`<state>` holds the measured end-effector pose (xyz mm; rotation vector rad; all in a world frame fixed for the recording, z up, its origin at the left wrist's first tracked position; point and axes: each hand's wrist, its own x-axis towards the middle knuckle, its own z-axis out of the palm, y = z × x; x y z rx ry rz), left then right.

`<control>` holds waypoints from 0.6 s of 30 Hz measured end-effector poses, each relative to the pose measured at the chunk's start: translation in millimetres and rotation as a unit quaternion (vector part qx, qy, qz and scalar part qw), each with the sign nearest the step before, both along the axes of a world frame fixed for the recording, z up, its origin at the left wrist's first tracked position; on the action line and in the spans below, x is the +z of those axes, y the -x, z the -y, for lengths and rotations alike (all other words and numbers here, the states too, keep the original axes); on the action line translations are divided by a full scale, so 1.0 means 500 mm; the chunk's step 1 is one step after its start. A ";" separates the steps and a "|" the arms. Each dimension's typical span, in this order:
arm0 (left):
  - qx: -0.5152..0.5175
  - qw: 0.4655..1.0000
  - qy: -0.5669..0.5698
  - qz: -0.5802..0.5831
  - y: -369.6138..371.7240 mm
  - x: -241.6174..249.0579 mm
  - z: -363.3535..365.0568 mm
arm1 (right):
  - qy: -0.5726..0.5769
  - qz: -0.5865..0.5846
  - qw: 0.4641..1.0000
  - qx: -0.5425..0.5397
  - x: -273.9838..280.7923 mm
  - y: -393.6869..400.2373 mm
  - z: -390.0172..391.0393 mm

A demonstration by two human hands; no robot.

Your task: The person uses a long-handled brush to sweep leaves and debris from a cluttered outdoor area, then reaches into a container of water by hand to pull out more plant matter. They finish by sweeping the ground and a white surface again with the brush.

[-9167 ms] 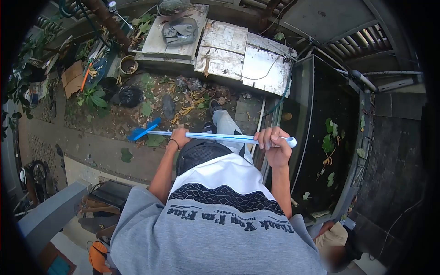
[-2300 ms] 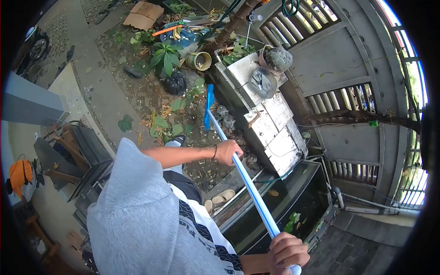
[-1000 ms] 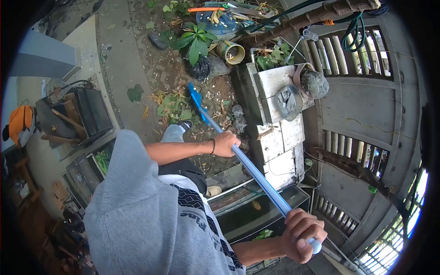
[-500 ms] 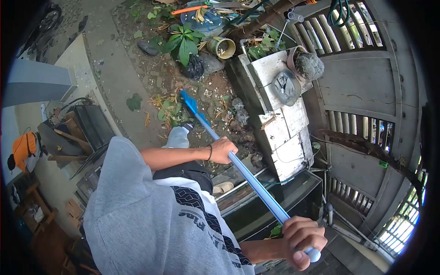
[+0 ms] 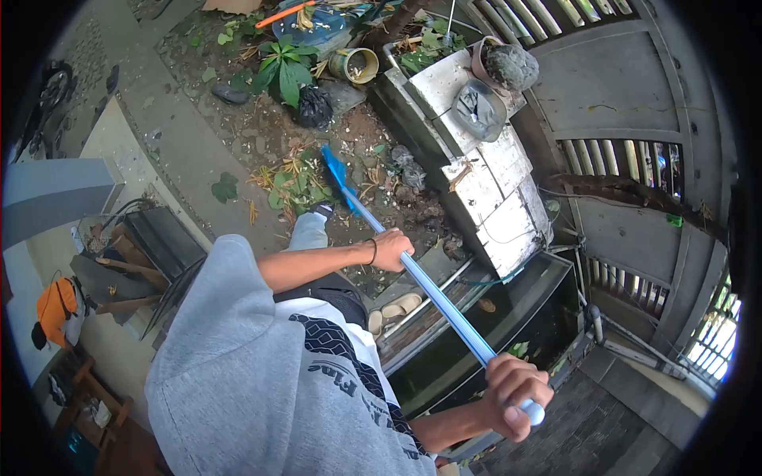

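My left hand (image 5: 390,250) is closed around the middle of a long light-blue pole (image 5: 448,309), a dark band on its wrist. Lower right, my right hand (image 5: 519,395) wraps the pole near its rounded end. The pole slants down to a blue broom-like head (image 5: 340,178) resting on the dirt, partly blurred. Beside that head lie green and yellow leaves (image 5: 298,181). A black plastic bag (image 5: 315,108) sits just above it.
White-tiled ledge (image 5: 496,178) with a clear container (image 5: 479,111) and a pot at right, then a slatted metal fence (image 5: 619,87). Yellow bucket (image 5: 353,66) and green plant (image 5: 284,71) above. Dark water tank (image 5: 476,341) and sandals (image 5: 401,307) below.
The view has shifted, so the surroundings appear displaced. The blue head has moved a little to the right relative to the black bag. Both hands keep their hold on the pole.
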<state>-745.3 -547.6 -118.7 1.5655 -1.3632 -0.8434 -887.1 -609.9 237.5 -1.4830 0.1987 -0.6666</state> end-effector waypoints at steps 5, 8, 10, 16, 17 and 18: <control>0.048 0.995 0.087 0.007 0.027 0.144 0.040 | 0.097 0.106 0.989 0.035 0.116 0.034 -0.034; 0.109 0.983 0.147 0.030 -0.013 0.100 0.105 | 0.116 0.047 0.991 0.046 0.043 0.046 -0.020; 0.132 0.982 0.129 0.042 -0.033 -0.032 0.145 | 0.072 0.029 0.997 -0.026 -0.066 0.011 -0.015; -0.156 0.984 -0.065 0.064 -0.029 -0.112 0.045 | -0.050 0.041 0.995 -0.076 -0.125 0.029 -0.026; -0.188 0.978 -0.066 0.058 -0.020 -0.076 0.030 | -0.048 0.042 0.994 -0.084 -0.089 0.039 -0.026; -0.202 0.977 -0.058 0.040 -0.016 -0.019 0.017 | -0.047 0.042 0.993 -0.096 -0.053 0.049 -0.028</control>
